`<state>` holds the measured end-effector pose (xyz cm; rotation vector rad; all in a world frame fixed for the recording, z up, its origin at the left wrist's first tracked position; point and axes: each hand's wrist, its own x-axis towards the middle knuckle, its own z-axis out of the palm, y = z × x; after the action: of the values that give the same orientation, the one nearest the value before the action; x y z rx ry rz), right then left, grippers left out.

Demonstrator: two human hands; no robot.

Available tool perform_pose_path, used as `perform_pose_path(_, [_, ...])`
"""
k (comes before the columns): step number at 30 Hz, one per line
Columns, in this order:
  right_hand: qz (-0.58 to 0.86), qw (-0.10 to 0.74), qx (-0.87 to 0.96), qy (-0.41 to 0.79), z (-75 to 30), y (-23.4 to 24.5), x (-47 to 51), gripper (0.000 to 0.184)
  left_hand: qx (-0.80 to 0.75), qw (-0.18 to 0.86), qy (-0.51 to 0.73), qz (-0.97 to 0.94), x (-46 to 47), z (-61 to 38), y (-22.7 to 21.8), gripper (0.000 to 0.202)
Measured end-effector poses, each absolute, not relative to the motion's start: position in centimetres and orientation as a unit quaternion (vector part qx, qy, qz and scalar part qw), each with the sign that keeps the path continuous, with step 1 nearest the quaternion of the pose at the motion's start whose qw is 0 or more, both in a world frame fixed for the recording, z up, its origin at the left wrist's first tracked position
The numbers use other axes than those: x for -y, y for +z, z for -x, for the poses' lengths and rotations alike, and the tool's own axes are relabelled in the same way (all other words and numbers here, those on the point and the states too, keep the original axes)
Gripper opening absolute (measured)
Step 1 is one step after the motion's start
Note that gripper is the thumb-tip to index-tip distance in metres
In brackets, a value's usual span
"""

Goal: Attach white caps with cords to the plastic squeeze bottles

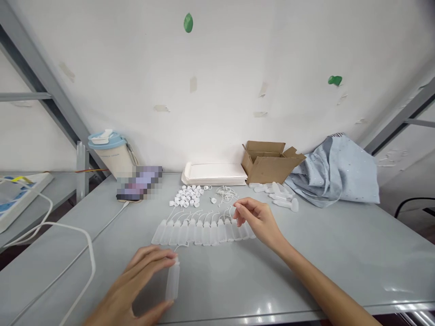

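Observation:
My left hand (146, 280) grips a small translucent plastic bottle (173, 280) end to end, fingers at its neck and thumb at its base. A thin white cord (181, 246) sticks out from the bottle's top. My right hand (253, 217) hovers over the right end of a row of similar bottles (199, 233), fingertips pinched; what they hold, if anything, does not show clearly. White cords curve from the tops of the bottles in the row. Behind them lie a heap of small white caps (186, 195) and a tangle of loose white cords (227, 194).
Against the wall stand a stack of white trays or envelopes (215, 173), an open cardboard box (272, 165) and a light-blue cloth bag (340, 172). More clear bottles (280, 197) lie before the box. At left are a cup (113, 154), a phone (142, 181) and a cable (90, 244).

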<state>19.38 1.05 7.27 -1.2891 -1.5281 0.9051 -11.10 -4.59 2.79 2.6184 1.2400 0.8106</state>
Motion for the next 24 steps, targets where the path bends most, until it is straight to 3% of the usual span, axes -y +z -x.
perform_pose_path(4, [0.525, 0.455, 0.62, 0.364, -19.4, 7.1, -1.2, 0.028, -0.459, 0.083, 0.277, -0.84, 4.7, 12.2, 2.0, 0.041])
perform_pose_path(24, [0.542, 0.448, 0.616, 0.355, -19.4, 7.3, -1.3, 0.029, -0.41, 0.043, 0.209, -0.887, 3.0, 14.6, 2.3, 0.055])
